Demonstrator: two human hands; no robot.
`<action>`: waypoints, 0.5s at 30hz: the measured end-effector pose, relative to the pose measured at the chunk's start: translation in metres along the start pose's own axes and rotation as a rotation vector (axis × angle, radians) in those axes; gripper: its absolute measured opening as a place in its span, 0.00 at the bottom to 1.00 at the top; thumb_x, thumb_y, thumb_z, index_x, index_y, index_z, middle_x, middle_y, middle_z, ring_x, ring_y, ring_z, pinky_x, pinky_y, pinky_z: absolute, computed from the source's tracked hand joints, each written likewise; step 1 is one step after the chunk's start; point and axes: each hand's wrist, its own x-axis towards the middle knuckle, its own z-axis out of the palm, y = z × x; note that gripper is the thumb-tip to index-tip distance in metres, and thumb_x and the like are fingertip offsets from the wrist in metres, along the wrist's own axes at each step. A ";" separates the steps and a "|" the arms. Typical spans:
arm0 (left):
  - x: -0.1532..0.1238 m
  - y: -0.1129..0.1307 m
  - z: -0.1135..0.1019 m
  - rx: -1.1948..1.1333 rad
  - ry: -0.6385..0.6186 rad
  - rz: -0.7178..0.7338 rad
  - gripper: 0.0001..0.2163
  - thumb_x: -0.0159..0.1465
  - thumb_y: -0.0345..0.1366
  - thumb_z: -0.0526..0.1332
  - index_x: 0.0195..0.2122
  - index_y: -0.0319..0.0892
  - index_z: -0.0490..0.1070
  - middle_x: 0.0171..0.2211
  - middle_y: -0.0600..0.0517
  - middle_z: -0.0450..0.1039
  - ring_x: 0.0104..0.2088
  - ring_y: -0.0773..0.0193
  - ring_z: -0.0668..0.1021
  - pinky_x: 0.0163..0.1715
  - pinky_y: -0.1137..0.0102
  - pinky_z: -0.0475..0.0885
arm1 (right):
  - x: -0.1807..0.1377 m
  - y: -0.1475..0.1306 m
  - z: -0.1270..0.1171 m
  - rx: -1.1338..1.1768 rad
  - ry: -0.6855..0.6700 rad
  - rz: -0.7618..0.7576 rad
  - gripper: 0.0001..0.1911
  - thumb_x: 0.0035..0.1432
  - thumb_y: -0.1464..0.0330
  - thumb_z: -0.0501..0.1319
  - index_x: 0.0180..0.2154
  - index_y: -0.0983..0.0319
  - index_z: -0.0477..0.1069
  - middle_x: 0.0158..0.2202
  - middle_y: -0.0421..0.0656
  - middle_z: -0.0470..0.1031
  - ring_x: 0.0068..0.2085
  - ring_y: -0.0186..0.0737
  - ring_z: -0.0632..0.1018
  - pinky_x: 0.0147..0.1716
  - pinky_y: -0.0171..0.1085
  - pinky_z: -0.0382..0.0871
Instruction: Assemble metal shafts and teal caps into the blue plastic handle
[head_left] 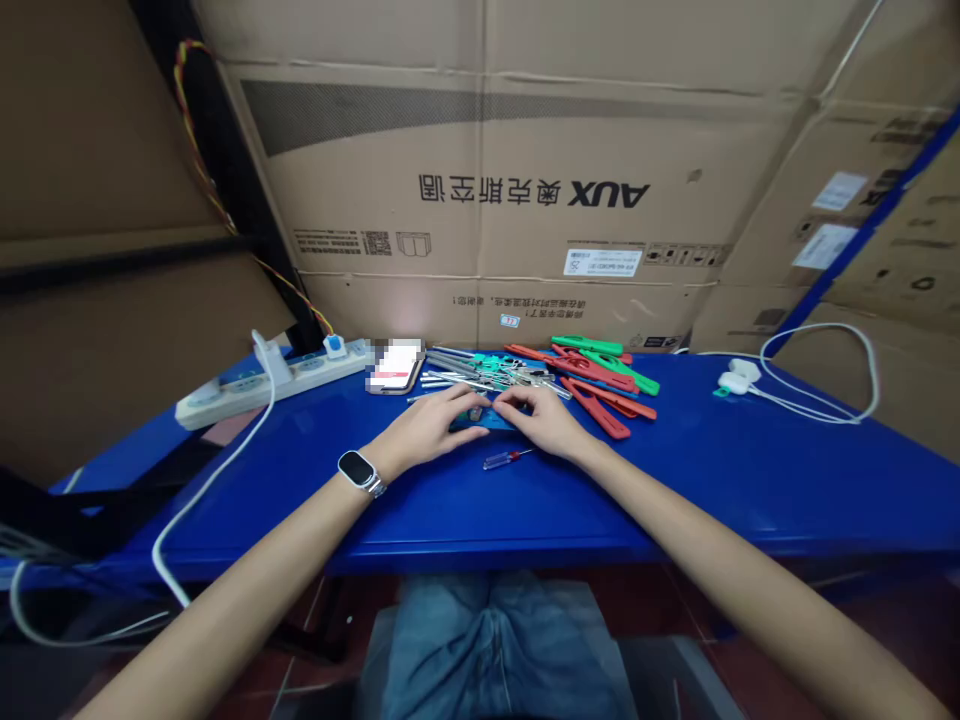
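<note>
Two hands: the left hand [439,425] and the right hand [551,424] are near each other over the worktop [690,480], with their fingertips at a small blue piece [495,419].
Left hand: its thumb and fingers stand apart, around one end of this piece; I cannot tell if they press it.
Right hand: its fingers are bent close to the thumb, at the other end; whether they are clamped on something, I cannot tell.
Blue piece: it lies between the two hands, partly hidden.
Screwdriver [498,461]: it lies just on the near side of the blue piece, its handle clear.
Metal parts [457,379]: they are heaped beyond the hands.
Plastic pieces [600,410]: red and green, piled at the right of the heap.
Phone [397,370]: it lies left of the metal parts.
</note>
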 end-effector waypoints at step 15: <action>0.006 0.012 0.006 0.050 0.008 -0.012 0.15 0.67 0.49 0.57 0.43 0.42 0.73 0.43 0.46 0.72 0.47 0.53 0.73 0.50 0.57 0.69 | -0.042 0.020 -0.033 -0.368 0.284 0.042 0.01 0.56 0.70 0.57 0.33 0.59 0.67 0.35 0.43 0.75 0.38 0.44 0.74 0.40 0.41 0.66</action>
